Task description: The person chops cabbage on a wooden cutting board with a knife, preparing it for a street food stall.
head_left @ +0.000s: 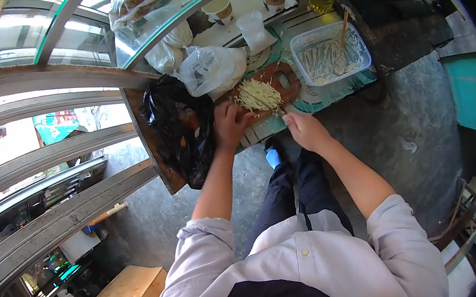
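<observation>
Fingers (233, 115) by shredded strips (257, 94), black bag (180, 128) just beside, clear bag (212, 68) behind.

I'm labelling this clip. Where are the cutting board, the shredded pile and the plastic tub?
cutting board (288, 80): head view, bare end near its handle hole.
shredded pile (257, 95): head view, middle.
plastic tub (298, 59): head view, left rim.

Left hand (228, 125) and right hand (304, 130) at cutting board (277, 79) edge, beside shredded strips (258, 95).
</observation>
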Demonstrator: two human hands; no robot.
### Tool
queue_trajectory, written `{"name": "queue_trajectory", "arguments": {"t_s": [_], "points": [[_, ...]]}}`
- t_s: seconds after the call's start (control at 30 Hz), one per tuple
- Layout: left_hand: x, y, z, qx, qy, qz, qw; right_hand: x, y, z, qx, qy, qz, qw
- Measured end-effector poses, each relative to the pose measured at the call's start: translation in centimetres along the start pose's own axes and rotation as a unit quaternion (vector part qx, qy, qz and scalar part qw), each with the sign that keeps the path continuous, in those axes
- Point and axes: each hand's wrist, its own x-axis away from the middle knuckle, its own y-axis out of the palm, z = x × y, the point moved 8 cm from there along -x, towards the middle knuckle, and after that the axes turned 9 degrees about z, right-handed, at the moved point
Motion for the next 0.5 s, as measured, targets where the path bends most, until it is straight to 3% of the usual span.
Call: {"name": "queue_trajectory", "arguments": {"t_s": [0.03, 0.1, 0.13, 0.2, 0.23, 0.3, 0.4, 0.5], "points": [[-0.9, -0.1, -0.1, 0.0, -0.004, -0.003, 1.0, 0.2, -0.2, 0.4, 0.0, 0.003, -0.004, 1.0], [-2.7, 0.8, 1.6, 0.006, 0.113, -0.062, 0.992, 0.5, -0.2, 0.8, -0.044, 0.015, -0.04, 0.998], [-3.5, 1.1, 1.6, 0.007, 0.112, -0.061, 0.992, 0.4, 0.0, 1.4, -0.042, 0.014, -0.04, 0.998], [-4.5, 2.0, 3.2, 0.029, 0.203, -0.102, 0.974, -0.1, -0.3, 2.3, -0.155, 0.036, 0.024, 0.987], [-5.0, 2.1, 3.5, 0.028, 0.203, -0.1, 0.974, -0.2, -0.6, 2.3, -0.154, 0.034, 0.024, 0.987], [-4.8, 3.6, 4.8, 0.057, 0.247, -0.171, 0.952, -0.2, -1.0, 3.6, -0.253, 0.128, 0.021, 0.959], [-4.1, 4.8, 6.4, 0.09, 0.309, -0.189, 0.928, 0.1, -1.6, 4.3, -0.289, 0.152, 0.026, 0.945], [-3.8, 5.8, 5.9, 0.088, 0.266, -0.165, 0.946, 0.7, -1.7, 4.9, -0.282, 0.17, 0.03, 0.944]]}}
